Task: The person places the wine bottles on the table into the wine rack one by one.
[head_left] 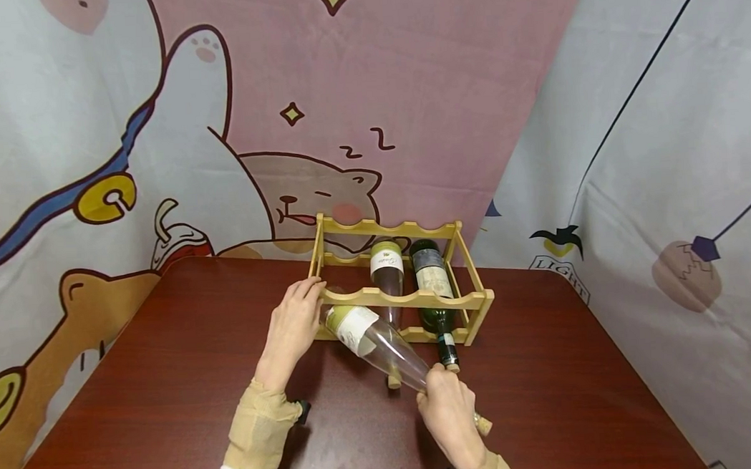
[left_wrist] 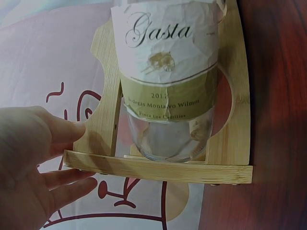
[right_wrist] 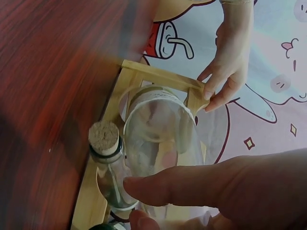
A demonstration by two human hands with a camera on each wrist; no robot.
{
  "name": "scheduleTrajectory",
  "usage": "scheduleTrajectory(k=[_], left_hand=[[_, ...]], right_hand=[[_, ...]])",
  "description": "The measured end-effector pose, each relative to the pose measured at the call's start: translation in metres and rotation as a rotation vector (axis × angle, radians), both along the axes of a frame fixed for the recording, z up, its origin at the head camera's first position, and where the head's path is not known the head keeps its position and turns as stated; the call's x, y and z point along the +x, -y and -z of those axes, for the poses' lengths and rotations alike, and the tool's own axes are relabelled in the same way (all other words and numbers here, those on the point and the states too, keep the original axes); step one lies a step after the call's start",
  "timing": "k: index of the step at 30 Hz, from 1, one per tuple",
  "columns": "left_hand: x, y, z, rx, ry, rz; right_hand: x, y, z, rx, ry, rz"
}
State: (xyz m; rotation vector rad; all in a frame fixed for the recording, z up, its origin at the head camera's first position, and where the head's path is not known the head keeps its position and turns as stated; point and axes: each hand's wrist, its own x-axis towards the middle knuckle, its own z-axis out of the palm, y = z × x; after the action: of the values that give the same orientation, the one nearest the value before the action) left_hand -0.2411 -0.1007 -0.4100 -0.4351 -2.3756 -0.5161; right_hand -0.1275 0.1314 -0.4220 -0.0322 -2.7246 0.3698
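Observation:
A clear wine bottle point(head_left: 392, 352) with a white-and-olive label slants toward the rack's left slot, its base at the front rail. My right hand point(head_left: 449, 409) grips it by the neck, and its cork point(head_left: 484, 424) shows beyond the fingers. In the left wrist view the bottle's label point(left_wrist: 168, 72) stands between the two scalloped rails. My left hand point(head_left: 293, 322) holds the front left corner of the wooden wine rack point(head_left: 412, 300), thumb on the rail and fingers at the end bar point(left_wrist: 158, 170).
Another clear bottle point(head_left: 387, 277) lies in the rack's middle, cork toward me. To its right lies a dark green bottle point(head_left: 433, 281), also neck forward. The rack stands near the back of the brown table point(head_left: 165, 391), before a printed cloth point(head_left: 405, 82).

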Motion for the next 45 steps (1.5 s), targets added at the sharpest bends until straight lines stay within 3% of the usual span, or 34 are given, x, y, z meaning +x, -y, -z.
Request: scheduleTrajectory(k=[7,25,36,45], left_hand=[[0.001,0.0,-0.001,-0.001,0.02,0.001],[0.001,0.001,-0.001,0.004,0.031,0.005],[0.001,0.002,-0.002,0.01,0.026,0.007],[0.001,0.002,-0.002,0.001,0.027,0.015]], right_hand=[[-0.003,0.004,0.0,-0.085,0.156,-0.031],[-0.008,0.018,0.005,-0.202,0.275,-0.05],[-0.016,0.025,0.01,-0.319,0.339,-0.172],[-0.019,0.034,0.004,-0.381,0.345,-0.197]])
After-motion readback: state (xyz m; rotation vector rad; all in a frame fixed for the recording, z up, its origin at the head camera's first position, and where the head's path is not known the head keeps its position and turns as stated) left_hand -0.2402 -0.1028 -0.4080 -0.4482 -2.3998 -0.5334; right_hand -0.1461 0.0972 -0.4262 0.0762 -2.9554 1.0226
